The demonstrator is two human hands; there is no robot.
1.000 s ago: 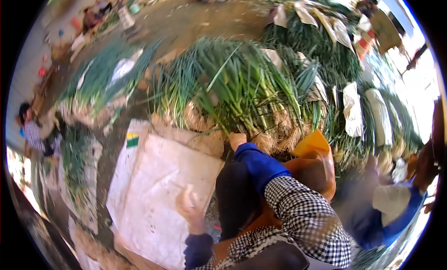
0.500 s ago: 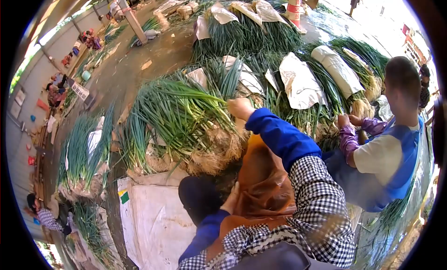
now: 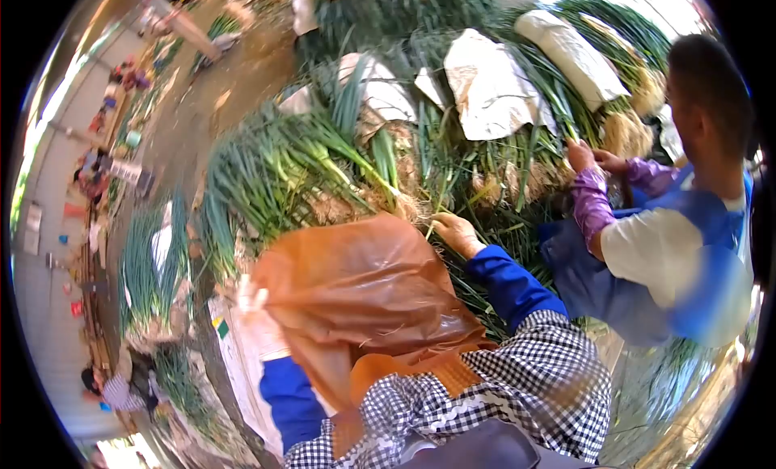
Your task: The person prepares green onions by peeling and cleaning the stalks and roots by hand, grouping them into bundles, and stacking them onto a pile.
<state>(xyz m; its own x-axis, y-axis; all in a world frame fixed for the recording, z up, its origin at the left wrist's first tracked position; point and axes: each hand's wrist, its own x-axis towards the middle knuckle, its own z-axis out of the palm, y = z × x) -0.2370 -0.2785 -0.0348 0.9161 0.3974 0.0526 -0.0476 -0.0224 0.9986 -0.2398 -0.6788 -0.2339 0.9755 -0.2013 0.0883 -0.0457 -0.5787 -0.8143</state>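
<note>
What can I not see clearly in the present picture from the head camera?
All in the head view:
- Left hand: fingers blurred; its grip on the glossy orange-brown apron is uncertain.
- Right hand: its own back hides the palm.
- Long green leafy bundles: partly covered by white sheets.
- Distant people: too small and blurred.

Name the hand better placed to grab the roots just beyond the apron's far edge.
Right hand, I judge: it is close beside those roots, fingers pointing toward them. The left hand, blurred, is at the left side of the brown apron, farther away.
</note>
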